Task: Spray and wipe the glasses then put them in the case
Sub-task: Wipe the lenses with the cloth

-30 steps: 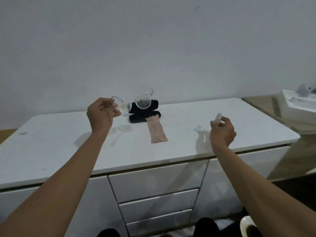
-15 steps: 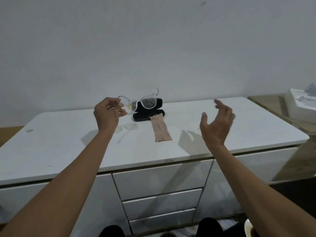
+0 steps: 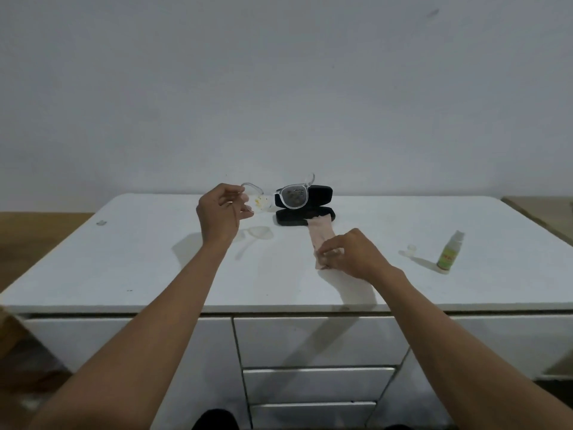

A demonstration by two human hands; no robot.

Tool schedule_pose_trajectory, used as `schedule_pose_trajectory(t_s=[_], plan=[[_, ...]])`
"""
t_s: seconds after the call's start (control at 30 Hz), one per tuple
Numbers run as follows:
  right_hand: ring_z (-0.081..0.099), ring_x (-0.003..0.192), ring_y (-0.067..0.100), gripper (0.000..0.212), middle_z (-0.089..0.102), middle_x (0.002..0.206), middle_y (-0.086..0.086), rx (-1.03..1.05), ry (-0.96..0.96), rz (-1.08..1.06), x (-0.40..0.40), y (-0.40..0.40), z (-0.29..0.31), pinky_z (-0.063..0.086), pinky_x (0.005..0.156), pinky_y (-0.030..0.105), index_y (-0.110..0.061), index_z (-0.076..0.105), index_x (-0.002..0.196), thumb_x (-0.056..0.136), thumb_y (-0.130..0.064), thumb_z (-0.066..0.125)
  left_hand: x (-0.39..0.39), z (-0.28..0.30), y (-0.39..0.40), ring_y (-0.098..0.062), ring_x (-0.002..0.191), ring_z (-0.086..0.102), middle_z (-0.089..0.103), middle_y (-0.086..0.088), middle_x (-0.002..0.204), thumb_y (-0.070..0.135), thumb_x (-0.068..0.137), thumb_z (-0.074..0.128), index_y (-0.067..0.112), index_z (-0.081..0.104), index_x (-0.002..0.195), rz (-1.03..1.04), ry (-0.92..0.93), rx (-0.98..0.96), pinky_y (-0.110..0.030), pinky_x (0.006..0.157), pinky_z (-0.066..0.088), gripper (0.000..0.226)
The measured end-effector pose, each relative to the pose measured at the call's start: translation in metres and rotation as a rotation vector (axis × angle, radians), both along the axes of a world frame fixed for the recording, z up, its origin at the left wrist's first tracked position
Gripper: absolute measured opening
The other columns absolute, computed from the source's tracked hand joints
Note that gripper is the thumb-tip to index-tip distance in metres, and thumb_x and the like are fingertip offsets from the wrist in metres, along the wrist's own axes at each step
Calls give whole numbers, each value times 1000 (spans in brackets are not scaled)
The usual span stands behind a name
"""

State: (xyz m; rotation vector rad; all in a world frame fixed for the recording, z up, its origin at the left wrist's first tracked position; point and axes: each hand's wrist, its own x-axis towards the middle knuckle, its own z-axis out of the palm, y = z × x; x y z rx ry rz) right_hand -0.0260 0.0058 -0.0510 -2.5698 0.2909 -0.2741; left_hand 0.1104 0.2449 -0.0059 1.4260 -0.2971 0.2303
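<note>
My left hand holds clear-framed glasses by one temple, up above the white counter. The lenses look smeared and sit in front of the open black case at the back of the counter. A pinkish cloth runs from the case toward me. My right hand pinches its near end on the countertop. A small spray bottle with a green label stands at the right, and its clear cap lies beside it.
The counter has drawers below its front edge. A plain wall rises behind it. A wooden floor shows at the left and a wooden surface at the far right. A small mark lies on the left of the countertop.
My right hand let go of the spray bottle, which now stands at the right, swung left and down, and took the cloth's near end. My left hand kept the glasses raised.
</note>
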Motion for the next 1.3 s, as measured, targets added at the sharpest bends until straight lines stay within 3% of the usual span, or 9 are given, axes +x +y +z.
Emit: schedule_pose_trajectory(t_s=[0.37, 0.53, 0.63, 0.8, 0.9, 1.0, 1.07, 1.17, 1.3], plan=[[65, 102, 18, 15, 78, 100, -7, -67, 31, -38, 9, -6, -8, 51, 79, 30, -39, 80, 97, 83, -40, 75, 8, -11, -2, -29, 60, 62, 66, -19, 82, -12, 85, 62, 4, 69, 85, 15, 9, 23, -41, 66, 64, 18], [60, 91, 26, 18, 78, 96, 6, -176, 18, 18, 7, 1, -1, 46, 77, 33, -32, 81, 105, 94, -36, 67, 7, -12, -1, -30, 61, 62, 67, -18, 82, -10, 87, 62, 4, 69, 88, 8, 10, 17, -38, 64, 63, 16], [52, 79, 24, 22, 75, 88, 12, -261, -14, 11, 5, 11, -4, 46, 71, 35, -30, 83, 97, 96, -25, 61, 5, -14, -3, -30, 62, 62, 67, -18, 81, -10, 88, 63, 3, 69, 89, 2, 11, 20, -36, 63, 62, 14], [57, 85, 31, 25, 73, 76, 11, -412, -63, -43, 7, 21, -2, 37, 69, 35, -21, 84, 86, 92, -29, 60, -2, -14, 0, -27, 59, 62, 66, -16, 80, -11, 88, 62, -3, 69, 93, -3, 20, 19, -38, 64, 63, 11], [63, 65, 23, 24, 70, 60, 4, -137, -69, -106, 9, 23, 7, 50, 62, 33, -21, 79, 68, 88, -28, 67, -4, -11, 3, -24, 57, 62, 66, -15, 79, -11, 88, 62, -6, 68, 96, -4, 16, 24, -38, 64, 63, 11], [55, 49, 7, 31, 69, 54, -2, 297, -208, -244, 5, 28, 19, 42, 50, 19, -19, 76, 62, 91, -24, 67, -5, -8, 5, -26, 57, 62, 65, -16, 78, -11, 89, 63, -4, 69, 94, 0, 10, 19, -36, 62, 62, 10], [60, 60, 11, 30, 69, 56, -7, 652, -309, -349, 5, 31, 28, 45, 61, 18, -17, 73, 61, 91, -20, 68, -5, -5, 7, -26, 58, 62, 66, -14, 78, -10, 89, 63, -2, 69, 93, 6, 4, 20, -36, 62, 62, 11], [57, 68, 24, 19, 65, 68, 3, 1106, -370, -387, 5, 34, 39, 53, 81, 34, -8, 70, 72, 89, -17, 71, -4, -3, 9, -24, 57, 62, 67, -12, 79, -11, 89, 62, -6, 69, 95, 11, 2, 17, -36, 62, 62, 10], [69, 72, 28, 13, 70, 91, 17, 1334, -438, -271, 6, 45, 48, 60, 91, 41, -7, 71, 93, 93, -20, 69, -7, 3, 11, -26, 59, 62, 68, -12, 78, -10, 89, 61, -4, 69, 94, 21, -12, 16, -36, 63, 63, 11]])
